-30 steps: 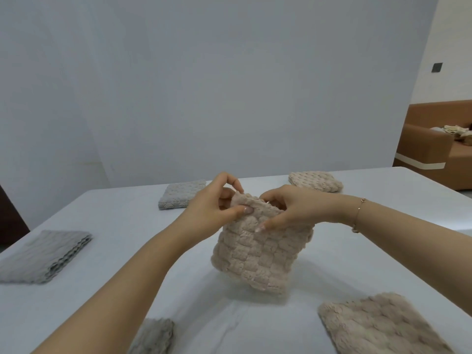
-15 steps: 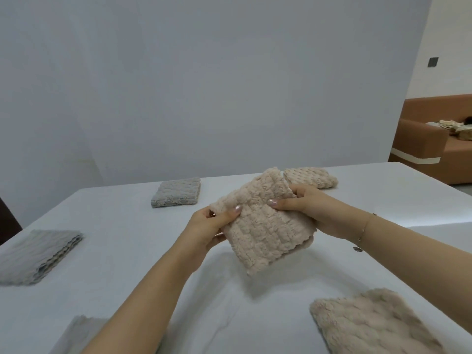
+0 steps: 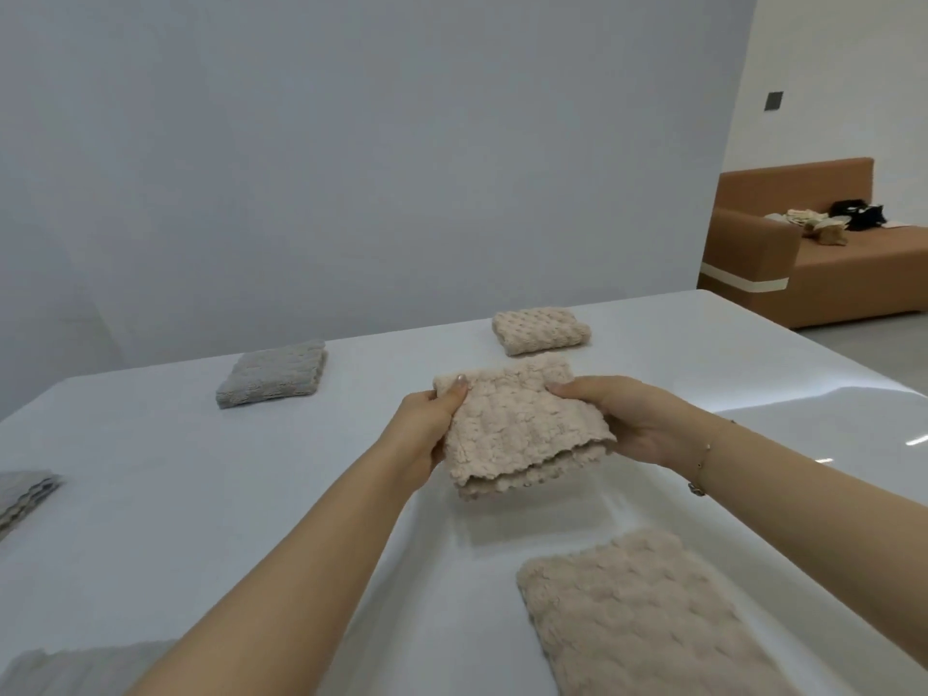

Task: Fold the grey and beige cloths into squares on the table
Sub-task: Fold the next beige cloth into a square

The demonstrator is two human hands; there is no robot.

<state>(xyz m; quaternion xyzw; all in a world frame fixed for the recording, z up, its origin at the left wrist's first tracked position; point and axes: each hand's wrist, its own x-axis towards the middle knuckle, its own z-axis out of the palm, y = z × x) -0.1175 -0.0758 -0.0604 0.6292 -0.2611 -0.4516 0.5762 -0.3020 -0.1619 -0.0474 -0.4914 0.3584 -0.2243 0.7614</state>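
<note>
I hold a folded beige waffle cloth (image 3: 522, 427) level above the middle of the white table (image 3: 201, 469). My left hand (image 3: 427, 424) grips its left edge, thumb on top. My right hand (image 3: 627, 419) grips its right edge. The cloth's layered hem faces me. A folded beige cloth (image 3: 540, 331) lies at the far side. A folded grey cloth (image 3: 273, 372) lies at the far left. A flat beige cloth (image 3: 648, 620) lies near me on the right.
A grey cloth (image 3: 25, 492) lies at the table's left edge and another grey cloth (image 3: 75, 670) at the bottom left. A brown sofa (image 3: 828, 263) with items on it stands beyond the table's right side. A plain wall is behind.
The beige cloth went from hanging upright in my pinching fingers to lying flat and folded between both hands, moved further out over the table. My hands shifted to its side edges.
</note>
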